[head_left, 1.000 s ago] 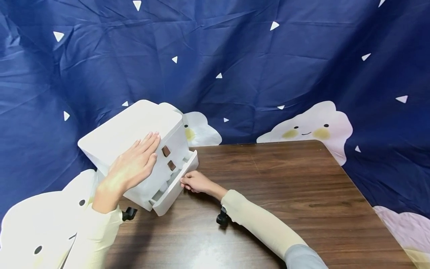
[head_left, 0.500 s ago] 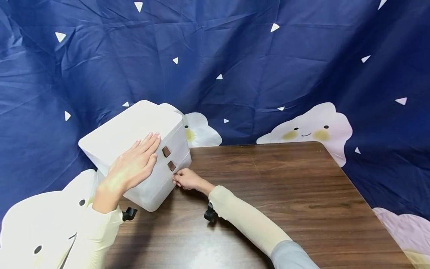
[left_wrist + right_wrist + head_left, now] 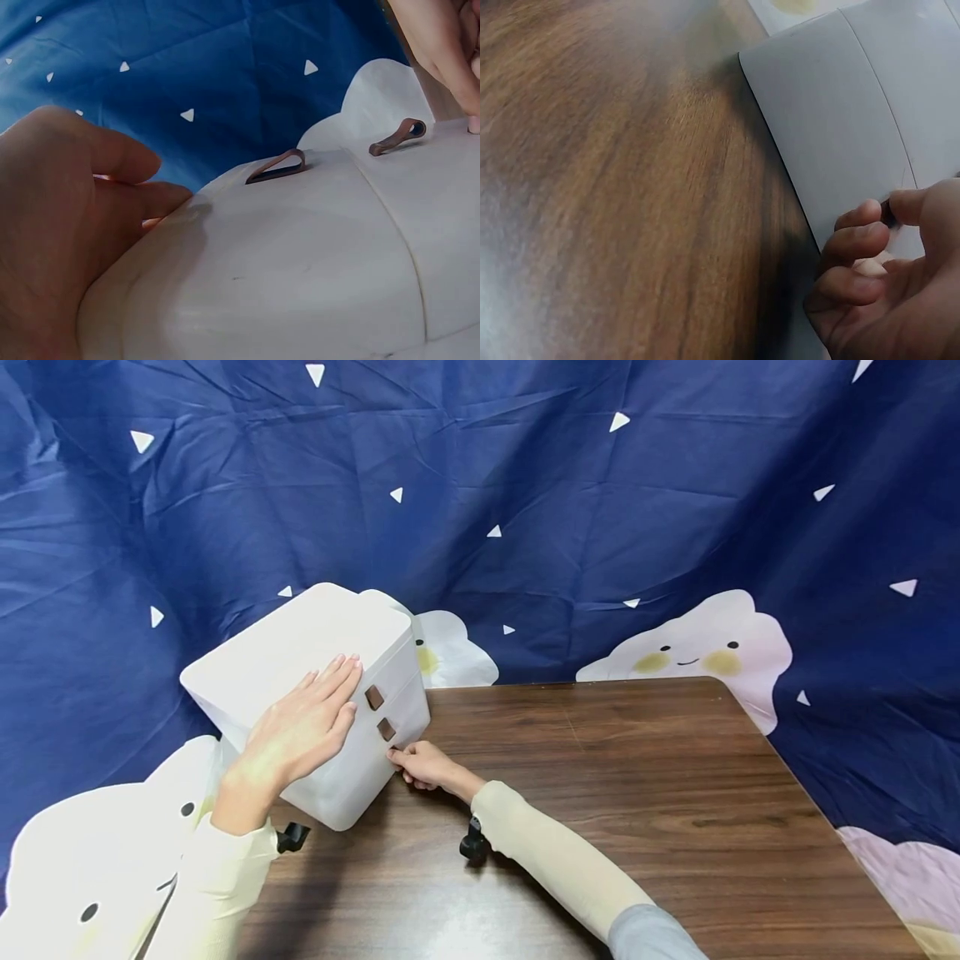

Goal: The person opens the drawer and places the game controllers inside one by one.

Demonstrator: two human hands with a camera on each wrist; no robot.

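A white drawer box (image 3: pixel 307 631) stands at the left of the table, every drawer front flush with its body. My left hand (image 3: pixel 300 731) lies with straight fingers on the box's top, fingertips by the front edge. Two brown loop pulls, an upper pull (image 3: pixel 374 697) and a middle pull (image 3: pixel 386 729), stick out from the front. Low on that face, my right hand (image 3: pixel 427 766) pinches the bottom drawer's pull (image 3: pixel 887 214), a small dark bit of it showing between thumb and forefinger in the right wrist view. The fingers hide the rest of this pull.
The brown wood-grain table (image 3: pixel 600 793) stretches away to the right of the box. Behind it hangs a dark blue cloth (image 3: pixel 525 485) with white triangles and smiling clouds, close to the box's back and left side. Each wrist carries a small black camera (image 3: pixel 474 842).
The bottom drawer, standing out a second ago with white things inside, has slid shut into the box. My right hand moved left with it. The left hand has stayed on top.
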